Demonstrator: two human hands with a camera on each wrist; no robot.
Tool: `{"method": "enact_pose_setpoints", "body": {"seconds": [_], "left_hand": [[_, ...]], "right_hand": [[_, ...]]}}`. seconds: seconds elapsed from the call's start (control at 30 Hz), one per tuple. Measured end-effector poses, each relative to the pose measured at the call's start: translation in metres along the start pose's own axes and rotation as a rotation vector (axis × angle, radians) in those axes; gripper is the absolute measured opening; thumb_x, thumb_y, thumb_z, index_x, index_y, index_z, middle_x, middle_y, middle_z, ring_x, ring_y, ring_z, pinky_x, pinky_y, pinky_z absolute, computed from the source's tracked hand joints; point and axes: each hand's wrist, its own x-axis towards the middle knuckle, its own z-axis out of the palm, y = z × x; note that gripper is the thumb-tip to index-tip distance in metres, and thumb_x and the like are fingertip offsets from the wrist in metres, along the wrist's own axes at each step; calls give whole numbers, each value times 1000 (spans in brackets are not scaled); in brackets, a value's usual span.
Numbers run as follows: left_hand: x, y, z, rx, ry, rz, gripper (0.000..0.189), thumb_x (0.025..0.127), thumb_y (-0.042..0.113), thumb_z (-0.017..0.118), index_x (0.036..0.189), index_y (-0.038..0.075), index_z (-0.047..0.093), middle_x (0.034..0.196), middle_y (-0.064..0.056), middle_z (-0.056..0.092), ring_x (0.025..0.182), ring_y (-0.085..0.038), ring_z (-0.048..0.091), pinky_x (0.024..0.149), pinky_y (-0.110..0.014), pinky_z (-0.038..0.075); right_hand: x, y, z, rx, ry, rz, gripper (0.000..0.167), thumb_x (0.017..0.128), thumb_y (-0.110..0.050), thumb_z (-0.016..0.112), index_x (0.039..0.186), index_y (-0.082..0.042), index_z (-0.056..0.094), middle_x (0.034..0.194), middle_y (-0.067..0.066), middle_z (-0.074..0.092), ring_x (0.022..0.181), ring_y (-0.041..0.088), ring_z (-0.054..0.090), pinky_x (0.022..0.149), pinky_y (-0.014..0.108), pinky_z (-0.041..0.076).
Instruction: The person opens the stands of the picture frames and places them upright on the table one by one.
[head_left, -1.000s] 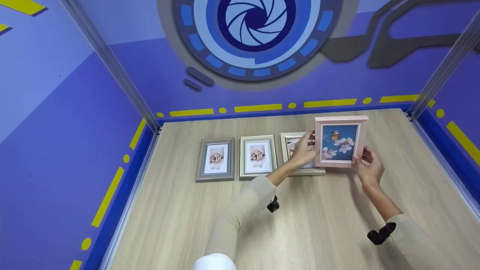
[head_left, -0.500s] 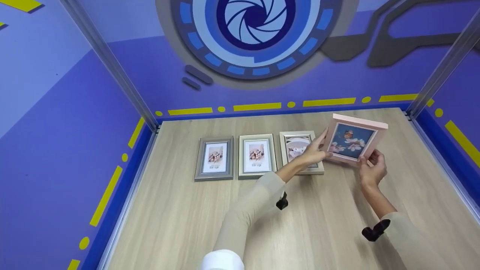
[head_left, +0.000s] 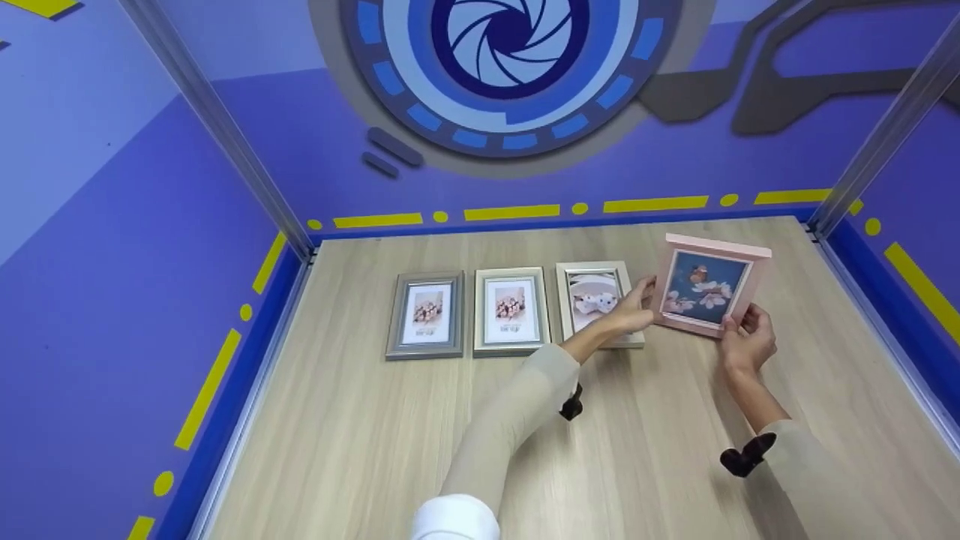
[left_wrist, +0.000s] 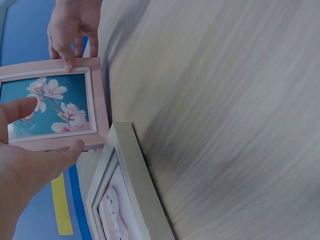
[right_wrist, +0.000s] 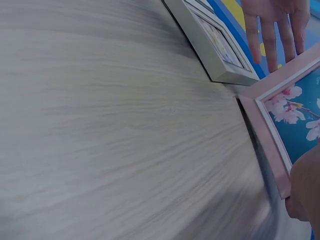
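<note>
Fingers of the right hand pinch the lower right corner of the pink frame, tilted up just right of the cream frame; those of the left hand extend straight at its left edge, thumb spread.

Bright, even light fills the head view, with soft shadows from the beige-sleeved forearms on the pale wood-grain tabletop; wide-angle stretching splays the silver metal corner posts. The wrist views are dimmer, greyer and softer, the pink rectangular picture frame nonetheless distinct.
</note>
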Motion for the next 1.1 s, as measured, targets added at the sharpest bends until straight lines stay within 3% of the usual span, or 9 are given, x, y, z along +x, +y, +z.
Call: {"method": "enact_pose_setpoints", "body": {"seconds": [0.3, 0.43, 0.57, 0.67, 0.77, 0.83, 0.93, 1.0, 1.1], "left_hand": [[0, -5, 7, -31, -57, 23, 94, 88, -11, 63, 165, 15, 16, 164, -16, 36, 149, -32, 40, 119, -35, 41], [-2, -4, 8, 71, -30, 16, 95, 89, -4, 67, 165, 19, 15, 166, -13, 33, 148, -29, 41, 121, -33, 38], [-5, -4, 5, 225, -15, 13, 95, 89, 7, 68, 165, 16, 12, 170, -9, 24, 152, -23, 35, 124, -27, 28], [-9, -7, 0, 252, -26, 8, 95, 89, 10, 68, 165, 14, 11, 171, -8, 23, 153, -20, 31, 124, -24, 25], [-12, -10, -3, 175, -63, 40, 93, 90, 2, 64, 165, 11, 11, 167, -15, 30, 152, -27, 34, 126, -32, 28], [-15, -12, -5, 151, -74, 44, 93, 89, -2, 64, 165, 12, 13, 166, -17, 33, 151, -30, 36, 124, -33, 32], [-24, -12, -9, 145, -66, -1, 89, 89, -2, 65, 164, 12, 19, 164, -19, 34, 150, -33, 38, 118, -35, 41], [-32, -11, -14, 207, -40, -59, 85, 90, 4, 67, 163, 12, 24, 164, -18, 36, 150, -31, 39, 117, -30, 42], [-45, -10, -26, 275, -36, -98, 78, 92, 8, 66, 160, 6, 28, 163, -20, 37, 150, -33, 39, 120, -35, 39]], "right_hand": [[3, 2, -4, -89, -1, 36, 46, 99, -6, 59, 144, -1, 55, 139, 20, 64, 118, 24, 59, 110, 35, 49], [3, 0, -6, -96, -34, 43, 47, 101, -9, 56, 147, -2, 52, 143, 20, 61, 127, 30, 57, 115, 38, 46], [2, 1, -5, -95, -37, -1, 45, 99, -6, 58, 144, 2, 55, 140, 24, 62, 118, 28, 61, 119, 42, 39], [0, 2, -2, -109, -35, -33, 43, 97, -4, 59, 139, 7, 57, 136, 28, 63, 114, 31, 63, 115, 43, 41], [-2, 3, -2, -140, -48, -24, 41, 98, -7, 58, 136, 8, 60, 133, 28, 65, 116, 33, 63, 102, 30, 48], [-2, 5, -5, -161, -58, -8, 39, 99, -10, 58, 134, 7, 62, 132, 27, 66, 112, 27, 65, 90, 21, 46], [-3, 10, -14, -173, -92, 22, 40, 100, -12, 58, 135, 5, 62, 134, 25, 66, 98, 6, 62, 82, 10, 41], [-5, 15, -21, -185, -117, 32, 39, 99, -11, 59, 134, 5, 62, 134, 25, 66, 88, -7, 55, 78, 6, 41], [-10, 22, -33, -234, -182, 48, 37, 98, -10, 58, 131, 6, 63, 126, 24, 69, 77, -16, 47, 72, 3, 39]]}}
